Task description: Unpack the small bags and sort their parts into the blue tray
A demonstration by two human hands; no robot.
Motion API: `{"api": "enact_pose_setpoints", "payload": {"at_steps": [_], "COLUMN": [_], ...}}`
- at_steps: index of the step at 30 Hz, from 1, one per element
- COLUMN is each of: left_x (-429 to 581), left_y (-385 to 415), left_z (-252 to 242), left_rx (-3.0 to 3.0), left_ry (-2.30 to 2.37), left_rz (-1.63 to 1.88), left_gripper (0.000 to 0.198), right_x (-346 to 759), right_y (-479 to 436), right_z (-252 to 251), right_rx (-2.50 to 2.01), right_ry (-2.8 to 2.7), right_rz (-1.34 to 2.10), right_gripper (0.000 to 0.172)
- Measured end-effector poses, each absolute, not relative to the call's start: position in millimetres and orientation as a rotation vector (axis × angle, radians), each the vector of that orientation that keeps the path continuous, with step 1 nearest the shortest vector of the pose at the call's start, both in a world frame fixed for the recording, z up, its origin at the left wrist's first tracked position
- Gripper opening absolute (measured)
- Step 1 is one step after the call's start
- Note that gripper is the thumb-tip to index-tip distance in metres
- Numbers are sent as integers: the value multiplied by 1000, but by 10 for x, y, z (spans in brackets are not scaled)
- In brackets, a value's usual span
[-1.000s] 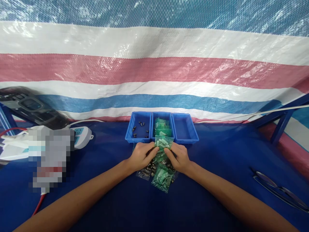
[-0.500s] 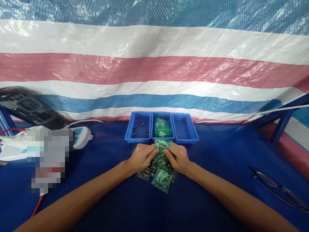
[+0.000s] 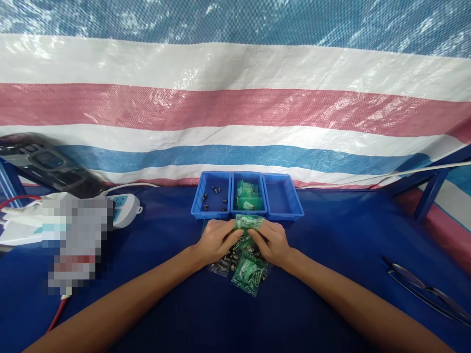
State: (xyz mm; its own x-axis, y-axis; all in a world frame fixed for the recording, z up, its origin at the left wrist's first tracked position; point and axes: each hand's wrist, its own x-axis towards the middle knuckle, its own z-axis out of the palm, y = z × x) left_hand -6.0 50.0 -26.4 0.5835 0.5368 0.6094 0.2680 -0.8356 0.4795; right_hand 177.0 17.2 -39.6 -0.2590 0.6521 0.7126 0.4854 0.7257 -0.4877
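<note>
Pinching green packet (image 3: 248, 222) in left hand (image 3: 216, 241) and right hand (image 3: 274, 241), just before middle bin (image 3: 243, 175) with similar packets (image 3: 248, 202) already inside — with pile of bagged hardware (image 3: 248, 275) below, not yet binned.

Pretty cramped where I'm at: my left fingers (image 3: 231, 239) and right fingers (image 3: 260, 241) pinch a green bag (image 3: 248, 222) between them, with the bag pile (image 3: 247, 277) right below. Just ahead, the front walls of the left tray (image 3: 211, 214), middle tray (image 3: 248, 213) and right tray (image 3: 284, 215) block a low pass, and they're packed side by side, so the way in is from above. Behind, the striped sheet (image 3: 235, 108) walls it off. Sideways is easier: open bench (image 3: 338, 228) on my right until the glasses (image 3: 428, 289), and a decent strip on my left before the white power strip (image 3: 127, 212)
</note>
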Motion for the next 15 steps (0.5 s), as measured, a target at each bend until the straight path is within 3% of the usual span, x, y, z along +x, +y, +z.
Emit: {"api": "enact_pose_setpoints", "payload": {"at_steps": [9, 15], "left_x": [-59, -65], "left_y": [489, 494], "left_z": [-259, -246], "left_rx": [2476, 2487], "left_ry": [703, 623], "left_rz": [1166, 1149], "left_gripper": [9, 18], "right_x": [1743, 1753], "right_y": [166, 145], "right_z": [-383, -334], "right_rx": [-922, -892], "right_ry": [-1950, -1872], "right_rz": [225, 276], "right_gripper": [21, 14]}}
